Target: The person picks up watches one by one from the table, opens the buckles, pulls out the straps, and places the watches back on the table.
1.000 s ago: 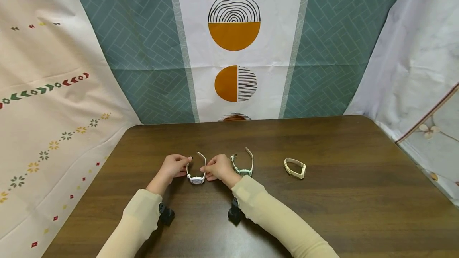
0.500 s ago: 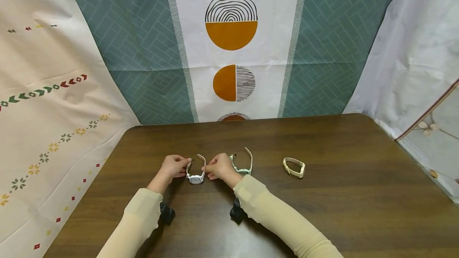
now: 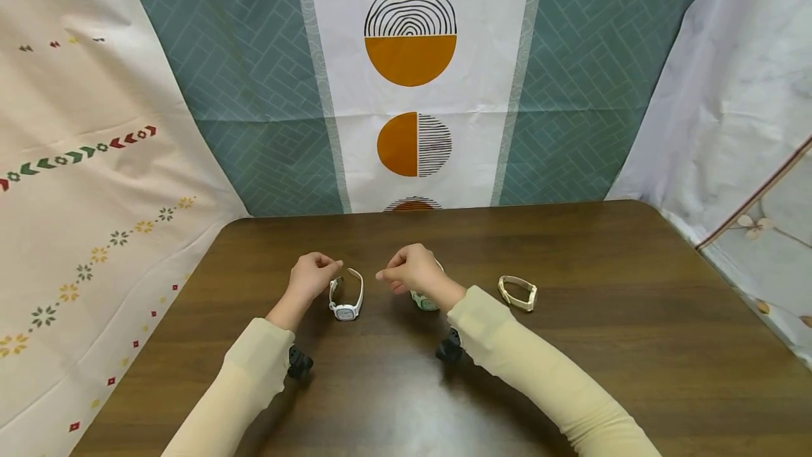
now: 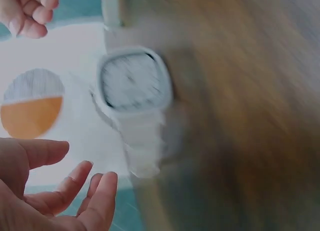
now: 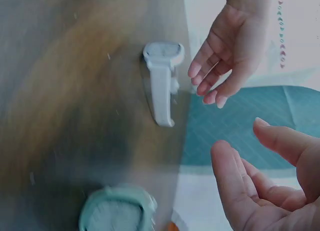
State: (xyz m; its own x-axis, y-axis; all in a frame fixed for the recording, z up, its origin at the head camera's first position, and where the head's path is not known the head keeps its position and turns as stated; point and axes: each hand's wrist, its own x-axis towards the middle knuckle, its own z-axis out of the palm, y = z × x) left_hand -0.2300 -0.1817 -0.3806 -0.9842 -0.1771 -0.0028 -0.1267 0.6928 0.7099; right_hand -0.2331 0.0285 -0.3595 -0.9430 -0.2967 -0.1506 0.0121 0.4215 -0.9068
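Note:
In the head view a white wristwatch (image 3: 345,312) stands on its side on the brown table, its strap ends unfastened and pointing away from me. My left hand (image 3: 312,275) hovers just left of the strap, apart from it. To the right, my right hand (image 3: 414,269) is raised above a pale green wristwatch (image 3: 428,302) and partly hides it. Both wrist views show a gap between thumb and fingers, in the left hand (image 4: 65,191) and the right hand (image 5: 265,181) alike. Neither holds anything. The white watch's dial (image 4: 134,81) is blurred in the left wrist view.
A cream-yellow wristwatch (image 3: 519,293) with its strap in a closed loop lies right of the green one. Patterned cloths (image 3: 412,147) hang behind and beside the table (image 3: 571,372). Each wrist carries a small black camera (image 3: 299,362).
Both hands have let go of the white watch's strap and risen off it. The right hand has moved right and away from me, over the green watch. The white watch stays standing.

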